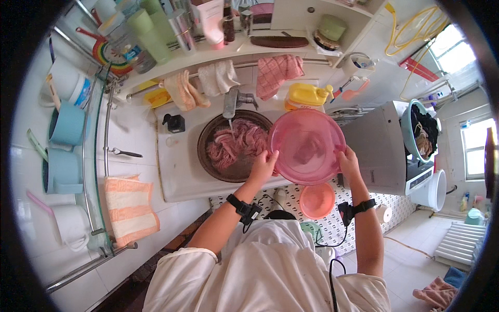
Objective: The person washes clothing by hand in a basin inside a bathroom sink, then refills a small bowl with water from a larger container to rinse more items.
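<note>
A pink plastic basin point(291, 130) is held up at the sink's right side, over the counter edge. My left hand point(264, 165) grips its left rim and my right hand point(349, 162) grips its right rim. Something darker pink shows at the basin's middle; I cannot tell whether it lies inside or shows through. Left of the basin, pink wet cloth point(228, 144) lies bunched in the round dark sink point(204, 161). Water runs from the metal faucet point(230, 106) onto the cloth.
A yellow jug point(306, 94) stands behind the basin, and a black bottle point(173, 124) left of the sink. An orange basin point(317, 200) sits on the floor. At right, a washing machine point(371, 145) carries a blue basin point(407, 127) of dark clothes. Towels point(280, 74) hang behind.
</note>
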Demonstrator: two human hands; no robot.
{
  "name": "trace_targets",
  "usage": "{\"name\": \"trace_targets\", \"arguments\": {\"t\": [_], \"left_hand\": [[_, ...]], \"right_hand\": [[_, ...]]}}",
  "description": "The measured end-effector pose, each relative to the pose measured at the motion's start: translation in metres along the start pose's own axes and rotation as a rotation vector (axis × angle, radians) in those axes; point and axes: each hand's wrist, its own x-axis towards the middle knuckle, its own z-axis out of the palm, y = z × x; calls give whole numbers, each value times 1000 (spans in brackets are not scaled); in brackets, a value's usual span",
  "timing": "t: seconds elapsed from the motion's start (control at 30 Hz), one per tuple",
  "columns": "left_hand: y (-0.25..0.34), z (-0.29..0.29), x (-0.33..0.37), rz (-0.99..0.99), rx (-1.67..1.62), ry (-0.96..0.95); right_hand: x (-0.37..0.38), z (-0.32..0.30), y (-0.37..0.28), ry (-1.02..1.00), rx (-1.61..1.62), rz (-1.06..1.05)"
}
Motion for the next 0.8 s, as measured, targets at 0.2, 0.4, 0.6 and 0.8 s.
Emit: {"name": "trace_targets", "arguments": {"t": [0.2, 0.4, 0.6, 0.8], "left_hand": [[7, 66, 1, 24, 95, -75], [-20, 113, 22, 242, 376, 130], [-29, 127, 37, 177, 378, 137], [-17, 123, 32, 68, 382, 159]], "right_hand": [[2, -17, 95, 134, 210, -36], [19, -21, 147, 117, 138, 39], [30, -23, 155, 116, -17, 39], [25, -40, 110, 318, -30, -94]]}}
